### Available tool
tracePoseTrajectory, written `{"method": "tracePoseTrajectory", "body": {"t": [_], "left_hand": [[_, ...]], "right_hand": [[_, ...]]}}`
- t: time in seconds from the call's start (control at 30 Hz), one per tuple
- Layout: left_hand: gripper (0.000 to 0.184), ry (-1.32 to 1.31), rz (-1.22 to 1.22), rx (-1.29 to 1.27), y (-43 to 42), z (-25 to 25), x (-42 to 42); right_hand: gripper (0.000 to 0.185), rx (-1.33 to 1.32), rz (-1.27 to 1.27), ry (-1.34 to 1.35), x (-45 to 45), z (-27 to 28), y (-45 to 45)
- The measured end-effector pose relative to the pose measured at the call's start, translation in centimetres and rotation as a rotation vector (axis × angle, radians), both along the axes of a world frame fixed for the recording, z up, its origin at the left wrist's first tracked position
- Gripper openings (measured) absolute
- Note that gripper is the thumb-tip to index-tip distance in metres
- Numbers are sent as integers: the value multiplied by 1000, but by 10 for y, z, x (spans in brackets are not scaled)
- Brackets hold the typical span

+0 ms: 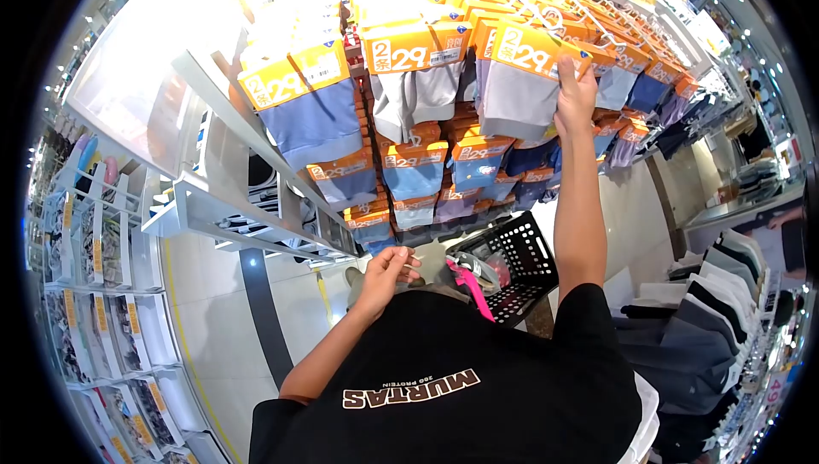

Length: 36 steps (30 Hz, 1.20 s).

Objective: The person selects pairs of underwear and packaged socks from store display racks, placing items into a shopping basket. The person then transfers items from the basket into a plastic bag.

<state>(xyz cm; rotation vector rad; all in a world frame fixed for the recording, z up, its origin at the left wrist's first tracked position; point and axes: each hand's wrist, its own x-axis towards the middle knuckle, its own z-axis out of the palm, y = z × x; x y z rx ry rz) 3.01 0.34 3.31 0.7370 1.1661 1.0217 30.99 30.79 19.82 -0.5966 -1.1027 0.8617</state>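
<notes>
A clothing shop, seen from its aisle
Rows of hanging packs (pixel 300 80) carry orange price cards (pixel 415 47) reading "29"; beyond them are folded and hung garments (pixel 712 319), stocked shelf bins (pixel 107 327) and a black shopping basket (pixel 527 263).

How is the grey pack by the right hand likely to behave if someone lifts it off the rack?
The grey pack looks like folded cloth, so it should be light and its lower part may flex or swing. The orange card across its top looks flat and stiffer, so it would probably hold its shape at the right hand.
</notes>
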Motion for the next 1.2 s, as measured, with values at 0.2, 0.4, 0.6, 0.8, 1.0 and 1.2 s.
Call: {"method": "tracePoseTrajectory", "body": {"t": [0.2,0.4,0.6,0.8,1.0,1.2], "left_hand": [[36,-8,24,-15,-6,-1,-3],[33,-9,29,-50,-11,-1,-9],[33,9,14,-93,-12,-7,-13],[32,15,-13,-72,-10,-4,-10],[32,10,0,-68,-11,-11,-11],[31,9,-30,-77,-3,-10,-8]], "right_hand": [[41,-105,24,-49,-12,-26,14],[34,-153,-347,-163,-12,-85,-22],[37,-415,-256,-311,-5,-209,-37],[60,-442,-177,-424,-20,-214,-40],[43,-639,50,-336,-3,-237,-53],[27,-576,143,-75,4,-190,-93]]}}
